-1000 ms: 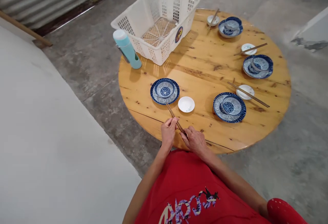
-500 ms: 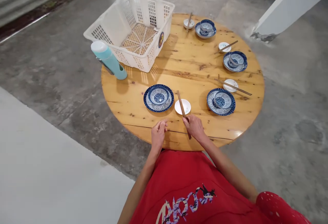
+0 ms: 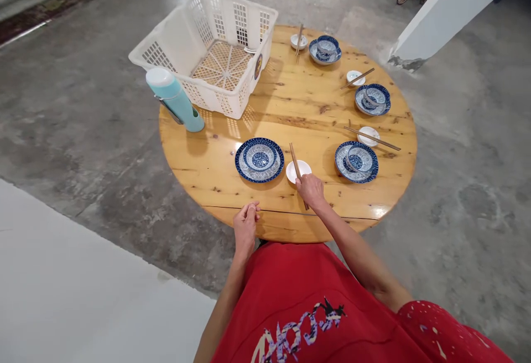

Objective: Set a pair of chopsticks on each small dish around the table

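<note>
My right hand (image 3: 311, 189) is closed around the lower half of a pair of brown chopsticks (image 3: 295, 159). Their upper part lies across a small white dish (image 3: 304, 168), and my fingers come right up to its near rim. Left of that dish, a blue-and-white patterned bowl (image 3: 260, 158) rests on a matching plate (image 3: 259, 176). Near the table's front edge, my left hand (image 3: 245, 224) is loosely closed, fingers curled in, with no object showing in it.
On the round wooden table (image 3: 290, 114), similar bowls on plates (image 3: 357, 162) stand along the right side with white dishes and chopsticks. A white plastic basket (image 3: 238, 97) sits at the back left, a light-blue bottle (image 3: 178, 100) before it. A white pillar (image 3: 440, 20) rises beyond.
My right hand has moved the chopsticks slightly forward, farther across the white dish. My left hand has drawn a little left and back toward the table edge. The view has shifted slightly.
</note>
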Demonstrator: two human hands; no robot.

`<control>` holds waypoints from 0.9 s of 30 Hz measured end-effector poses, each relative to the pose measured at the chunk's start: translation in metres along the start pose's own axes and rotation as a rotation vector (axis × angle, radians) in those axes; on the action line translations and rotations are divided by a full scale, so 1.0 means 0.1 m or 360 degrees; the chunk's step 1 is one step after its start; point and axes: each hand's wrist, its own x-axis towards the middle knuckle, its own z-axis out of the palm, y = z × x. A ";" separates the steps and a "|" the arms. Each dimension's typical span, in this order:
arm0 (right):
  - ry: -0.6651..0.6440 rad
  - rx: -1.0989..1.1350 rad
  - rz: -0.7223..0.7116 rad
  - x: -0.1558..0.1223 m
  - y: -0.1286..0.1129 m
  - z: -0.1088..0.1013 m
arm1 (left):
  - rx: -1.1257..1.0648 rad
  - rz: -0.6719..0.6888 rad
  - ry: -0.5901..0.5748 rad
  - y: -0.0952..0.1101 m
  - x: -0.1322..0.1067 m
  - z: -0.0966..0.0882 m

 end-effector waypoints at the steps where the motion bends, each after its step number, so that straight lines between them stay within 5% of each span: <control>1: 0.0006 0.0001 0.0003 -0.01 -0.01 0.01 | -0.0001 -0.0006 -0.0003 0.00 0.01 -0.01; 13: 0.0027 0.0017 0.0062 -0.07 -0.04 0.03 | -0.0024 0.0029 -0.0002 -0.04 0.05 -0.14; 27: 0.0153 0.0138 0.0051 0.10 0.16 0.01 | -0.0099 -0.0118 0.0322 -0.41 -0.09 -0.72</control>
